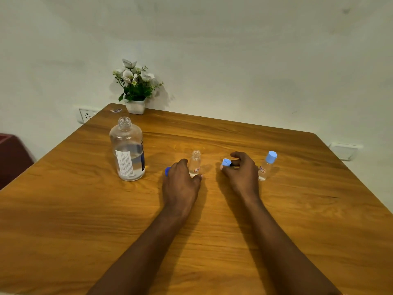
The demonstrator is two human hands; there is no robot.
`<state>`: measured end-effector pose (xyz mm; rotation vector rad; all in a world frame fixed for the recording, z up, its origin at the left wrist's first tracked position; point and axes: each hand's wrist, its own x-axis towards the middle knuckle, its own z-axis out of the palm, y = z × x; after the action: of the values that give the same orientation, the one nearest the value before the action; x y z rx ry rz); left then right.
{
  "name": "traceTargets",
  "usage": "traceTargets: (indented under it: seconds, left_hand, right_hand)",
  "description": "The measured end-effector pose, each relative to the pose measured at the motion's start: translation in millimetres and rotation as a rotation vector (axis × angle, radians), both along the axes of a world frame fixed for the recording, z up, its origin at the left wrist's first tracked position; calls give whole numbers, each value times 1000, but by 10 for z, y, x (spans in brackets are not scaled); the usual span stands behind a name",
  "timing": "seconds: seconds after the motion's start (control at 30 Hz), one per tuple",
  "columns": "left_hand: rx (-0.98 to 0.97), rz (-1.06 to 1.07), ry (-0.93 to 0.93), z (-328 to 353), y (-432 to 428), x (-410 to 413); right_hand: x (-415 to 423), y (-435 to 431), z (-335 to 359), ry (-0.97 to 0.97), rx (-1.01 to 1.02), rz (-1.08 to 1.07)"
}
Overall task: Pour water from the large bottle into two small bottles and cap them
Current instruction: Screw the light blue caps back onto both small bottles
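R hand [242, 173] w/ light-blue cap [226, 162]

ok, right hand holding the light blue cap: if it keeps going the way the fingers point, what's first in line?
Likely the uncapped small bottle. The right hand pinches the light blue cap, fingers pointing left toward it, with bare table between. Depth is uncertain; it might pass just in front.

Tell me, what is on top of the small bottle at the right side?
A light blue cap sits on the right small bottle. The right hand covers part of the bottle's lower left side, and the cap hides its neck.
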<state>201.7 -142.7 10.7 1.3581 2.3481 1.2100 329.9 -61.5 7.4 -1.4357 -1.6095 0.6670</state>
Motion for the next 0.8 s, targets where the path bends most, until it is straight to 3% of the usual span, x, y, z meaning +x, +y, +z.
traceTargets:
  seconds: [0.3,0.47,0.6,0.8]
  left_hand:
    - [61,-74,6,-2,34,-95]
    - [99,-149,26,38,37,-120]
    - [124,-215,41,13,54,-91]
    - [114,-271,91,-38,67,-29]
  right_hand:
    - [83,-143,216,218,31,181]
    - [148,-151,345,188,97,295]
    - [191,-151,388,49,172,379]
    - [173,-171,391,-38,140,478]
